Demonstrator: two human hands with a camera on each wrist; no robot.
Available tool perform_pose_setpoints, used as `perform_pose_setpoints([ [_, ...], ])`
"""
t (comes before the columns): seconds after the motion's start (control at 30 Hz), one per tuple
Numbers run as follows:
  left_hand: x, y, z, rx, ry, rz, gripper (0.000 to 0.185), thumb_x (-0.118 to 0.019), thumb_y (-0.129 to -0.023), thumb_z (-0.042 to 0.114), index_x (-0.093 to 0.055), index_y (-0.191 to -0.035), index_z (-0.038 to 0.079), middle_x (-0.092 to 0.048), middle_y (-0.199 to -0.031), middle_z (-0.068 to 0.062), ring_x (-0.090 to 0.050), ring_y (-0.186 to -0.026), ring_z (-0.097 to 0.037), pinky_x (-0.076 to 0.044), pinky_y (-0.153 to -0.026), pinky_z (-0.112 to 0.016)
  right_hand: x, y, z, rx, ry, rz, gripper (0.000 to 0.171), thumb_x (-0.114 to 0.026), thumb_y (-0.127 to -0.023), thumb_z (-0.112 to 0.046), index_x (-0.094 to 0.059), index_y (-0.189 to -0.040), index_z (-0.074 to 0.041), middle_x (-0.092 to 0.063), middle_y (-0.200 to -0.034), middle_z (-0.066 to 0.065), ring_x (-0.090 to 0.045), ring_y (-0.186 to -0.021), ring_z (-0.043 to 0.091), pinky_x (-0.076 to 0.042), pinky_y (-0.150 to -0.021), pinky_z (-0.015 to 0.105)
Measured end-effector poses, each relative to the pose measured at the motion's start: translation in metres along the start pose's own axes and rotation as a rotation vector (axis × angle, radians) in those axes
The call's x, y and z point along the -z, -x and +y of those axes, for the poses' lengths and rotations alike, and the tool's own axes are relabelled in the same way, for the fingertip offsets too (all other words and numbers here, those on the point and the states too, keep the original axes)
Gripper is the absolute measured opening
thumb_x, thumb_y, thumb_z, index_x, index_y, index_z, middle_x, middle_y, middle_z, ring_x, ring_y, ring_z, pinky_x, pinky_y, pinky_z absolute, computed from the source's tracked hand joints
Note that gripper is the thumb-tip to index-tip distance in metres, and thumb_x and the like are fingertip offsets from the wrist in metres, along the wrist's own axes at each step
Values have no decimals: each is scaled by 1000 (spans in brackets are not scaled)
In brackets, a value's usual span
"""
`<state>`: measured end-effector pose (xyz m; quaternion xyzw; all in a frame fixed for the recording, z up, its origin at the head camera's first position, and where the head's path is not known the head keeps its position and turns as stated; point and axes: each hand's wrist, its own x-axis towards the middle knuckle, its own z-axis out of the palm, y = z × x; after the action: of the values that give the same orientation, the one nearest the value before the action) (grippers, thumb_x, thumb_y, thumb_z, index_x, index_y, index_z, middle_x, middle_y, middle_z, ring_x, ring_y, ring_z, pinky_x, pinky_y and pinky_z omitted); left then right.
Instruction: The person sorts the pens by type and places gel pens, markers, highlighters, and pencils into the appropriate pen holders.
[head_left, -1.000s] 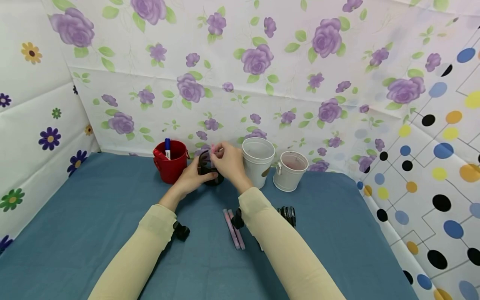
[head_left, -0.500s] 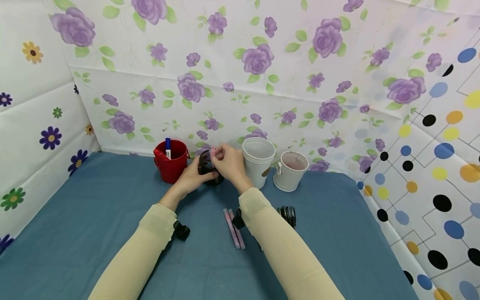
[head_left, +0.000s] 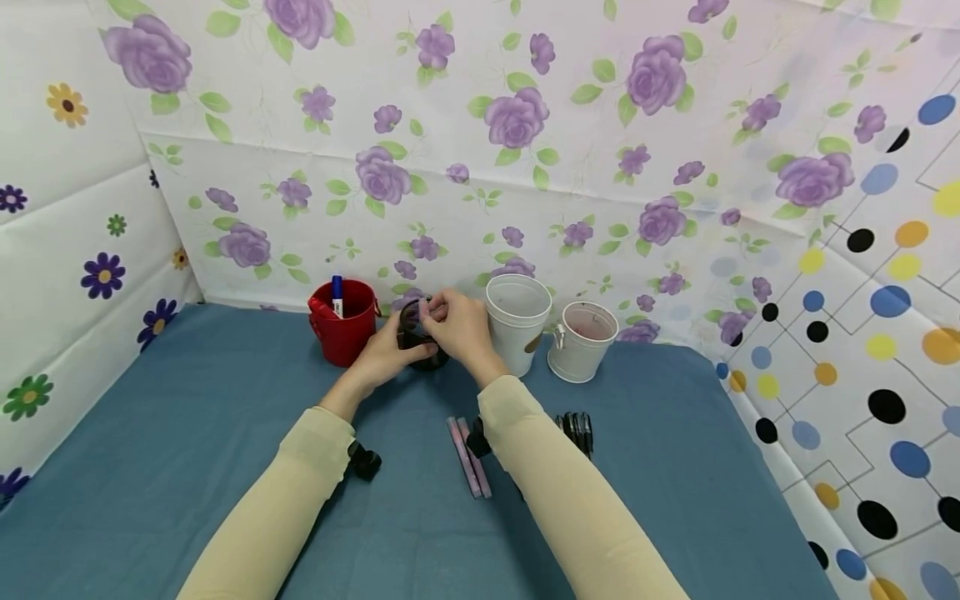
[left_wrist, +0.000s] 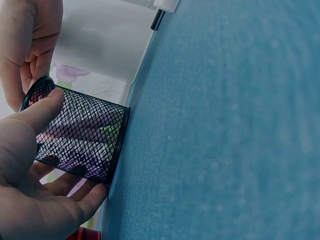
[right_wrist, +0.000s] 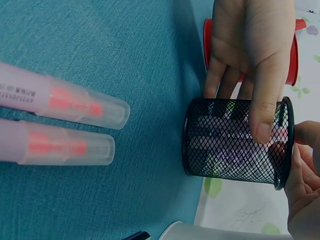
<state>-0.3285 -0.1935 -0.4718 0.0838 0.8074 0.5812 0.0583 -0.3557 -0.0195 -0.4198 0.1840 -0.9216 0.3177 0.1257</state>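
My left hand point(head_left: 381, 358) grips a black mesh pen holder point(left_wrist: 85, 127) from its left side, thumb across the near wall and fingers round the far side. The holder stands upright on the blue cloth, and lilac shapes show through its mesh. At its rim, my right hand point(head_left: 459, 325) pinches the upper end of a lilac highlighter, mostly hidden by the fingers and the mesh. Two more lilac highlighters point(right_wrist: 60, 142), with clear caps and pink tips, lie side by side on the cloth near my right wrist.
Left of the holder stands a red bucket point(head_left: 341, 333) with a blue-capped marker point(head_left: 337, 296) and red markers. A tall white cup point(head_left: 517, 308) and a smaller white bucket point(head_left: 581, 346) are on the right. Several black pens point(head_left: 577, 432) lie partly behind my right forearm.
The pink end seen between my right fingertips has dropped out of sight, and lilac shows there now. My left hand keeps its grip on the holder.
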Motion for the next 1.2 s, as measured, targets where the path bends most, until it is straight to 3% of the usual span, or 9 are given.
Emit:
perform_pose_setpoints([
  [0.2,0,0,0,-8,19,-2,91,-78,-99,37,-22,-170,19,-40,-167,-17,-44,-149,-39,-41,-119,-60,0,1,-1,-1,5,8,14,-80,-95,-21,-75,-105,-13,-81,-94,0,-74,-89,17,-59,-83,33],
  [0.4,-1,0,-3,-4,9,3,90,-78,-99,37,-25,-169,18,-41,-166,-16,-45,-148,-38,-43,-117,-59,1,4,1,-12,-69,-20,13,-79,-96,-19,-75,-106,-12,-80,-96,2,-74,-89,18,-61,-79,33],
  [0.67,-3,1,-3,-4,-5,-4,91,-77,-99,40,-24,-169,17,-38,-168,-16,-42,-150,-39,-41,-118,-62,19,13,4,70,-169,-95,16,-75,-101,-18,-75,-115,-10,-79,-105,7,-75,-93,20,-62,-82,37],
  [0.87,0,1,0,15,-19,-7,98,-76,-100,38,-14,-172,17,-28,-173,-15,-36,-154,-39,-37,-120,-63,46,29,-2,124,-164,-137,20,-73,-101,-16,-73,-119,-8,-78,-106,7,-74,-93,20,-61,-84,38],
  [1.2,-1,0,0,11,-59,6,95,-76,-100,38,-16,-171,16,-33,-170,-21,-37,-153,-43,-40,-118,-63,69,69,-9,178,-70,-173,16,-76,-100,-16,-75,-114,-8,-77,-93,2,-70,-81,14,-60,-76,35],
])
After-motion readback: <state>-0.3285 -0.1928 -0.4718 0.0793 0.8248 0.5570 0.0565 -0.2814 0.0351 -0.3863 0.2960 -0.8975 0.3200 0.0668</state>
